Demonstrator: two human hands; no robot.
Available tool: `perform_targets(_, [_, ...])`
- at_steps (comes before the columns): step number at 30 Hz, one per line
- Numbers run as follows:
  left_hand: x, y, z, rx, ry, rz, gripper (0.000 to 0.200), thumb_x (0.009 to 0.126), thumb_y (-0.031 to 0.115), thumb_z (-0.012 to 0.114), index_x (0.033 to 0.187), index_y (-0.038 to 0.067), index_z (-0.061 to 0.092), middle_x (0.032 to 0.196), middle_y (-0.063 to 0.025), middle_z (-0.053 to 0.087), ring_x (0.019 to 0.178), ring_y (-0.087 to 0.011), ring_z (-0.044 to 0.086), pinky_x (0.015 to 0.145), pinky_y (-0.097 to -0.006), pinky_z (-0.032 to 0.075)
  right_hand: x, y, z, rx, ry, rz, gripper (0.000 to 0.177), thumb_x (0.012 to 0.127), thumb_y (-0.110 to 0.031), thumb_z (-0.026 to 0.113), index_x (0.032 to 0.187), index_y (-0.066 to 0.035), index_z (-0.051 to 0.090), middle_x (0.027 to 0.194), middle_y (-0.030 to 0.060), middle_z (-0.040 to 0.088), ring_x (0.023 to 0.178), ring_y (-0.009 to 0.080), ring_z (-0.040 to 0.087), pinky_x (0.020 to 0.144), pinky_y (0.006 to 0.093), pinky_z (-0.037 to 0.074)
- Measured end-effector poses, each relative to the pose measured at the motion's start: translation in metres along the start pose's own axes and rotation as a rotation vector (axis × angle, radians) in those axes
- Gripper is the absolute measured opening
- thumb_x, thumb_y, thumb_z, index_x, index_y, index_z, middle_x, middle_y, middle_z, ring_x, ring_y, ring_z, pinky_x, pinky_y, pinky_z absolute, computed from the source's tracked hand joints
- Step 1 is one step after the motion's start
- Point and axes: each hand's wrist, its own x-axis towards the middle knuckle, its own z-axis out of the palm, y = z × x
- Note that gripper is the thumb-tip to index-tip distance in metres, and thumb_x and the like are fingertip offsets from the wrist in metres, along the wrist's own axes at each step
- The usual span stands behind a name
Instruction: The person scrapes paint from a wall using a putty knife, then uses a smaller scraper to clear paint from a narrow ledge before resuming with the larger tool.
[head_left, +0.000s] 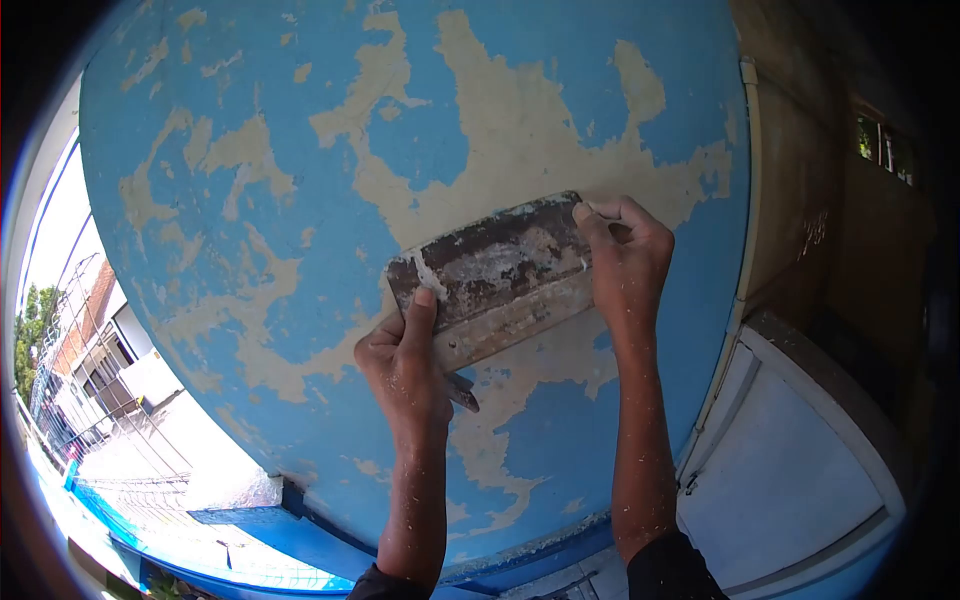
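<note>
Held up in front of the wall is a worn rectangular plastering trowel (495,262), its dark brown face smeared with pale residue and a lighter strip along its lower side. It slants upward to the right. My left hand (402,365) grips the lower left end, thumb on the face. At the right end, my right hand (630,255) is closed on the edge, with the thumb near the top corner. A short dark piece (461,392) juts out below the trowel beside my left hand; what it belongs to is hidden. Pale flecks dot both forearms.
The blue wall (420,150) has large beige patches of stripped paint. A pale pipe (750,190) runs down its right edge, near a white door panel (790,460). On the left are a blue ledge (290,540), a wire fence (110,400) and a bright yard.
</note>
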Motion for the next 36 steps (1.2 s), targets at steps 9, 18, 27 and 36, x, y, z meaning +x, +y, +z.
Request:
perform_targets(9, [0.0, 0.002, 0.013, -0.086, -0.003, -0.033, 0.032, 0.094, 0.021, 0.07, 0.078, -0.007, 0.071, 0.062, -0.0039, 0.061, 0.054, -0.006, 0.044, 0.049, -0.0273, 0.033, 0.013, -0.006, -0.004, 0.021, -0.008, -0.021, 0.014, 0.088, -0.01, 0.07, 0.087, 0.003, 0.07, 0.061, 0.0067, 0.057, 0.055, 0.0124, 0.048, 0.058, 0.0339, 0.042])
perform_targets(18, [0.011, 0.013, 0.014, -0.09, -0.038, -0.045, 0.031, 0.095, 0.02, 0.069, 0.083, -0.008, 0.071, 0.069, -0.0082, 0.067, 0.056, -0.0083, 0.054, 0.052, -0.026, 0.042, 0.027, -0.016, -0.005, 0.03, -0.077, -0.002, 0.013, 0.087, -0.009, 0.07, 0.085, 0.004, 0.069, 0.062, 0.0082, 0.058, 0.056, 0.0136, 0.05, 0.057, 0.0346, 0.042])
perform_targets(27, [-0.002, 0.01, 0.007, -0.126, -0.053, -0.051, 0.032, 0.095, 0.02, 0.067, 0.088, -0.011, 0.071, 0.075, -0.0107, 0.07, 0.06, -0.0099, 0.059, 0.056, -0.0264, 0.046, 0.02, -0.02, -0.008, -0.003, -0.11, 0.003, 0.009, 0.087, -0.005, 0.069, 0.085, 0.003, 0.07, 0.066, 0.0124, 0.062, 0.058, 0.018, 0.054, 0.06, 0.0383, 0.044])
perform_targets(36, [0.002, 0.011, 0.013, 0.033, -0.027, -0.009, 0.033, 0.095, 0.022, 0.068, 0.084, -0.008, 0.071, 0.069, -0.0058, 0.065, 0.058, -0.0061, 0.052, 0.052, -0.0227, 0.038, 0.023, -0.005, -0.004, 0.064, -0.006, -0.083, 0.013, 0.089, -0.008, 0.069, 0.083, 0.004, 0.069, 0.058, 0.0083, 0.056, 0.054, 0.0136, 0.047, 0.056, 0.0346, 0.04])
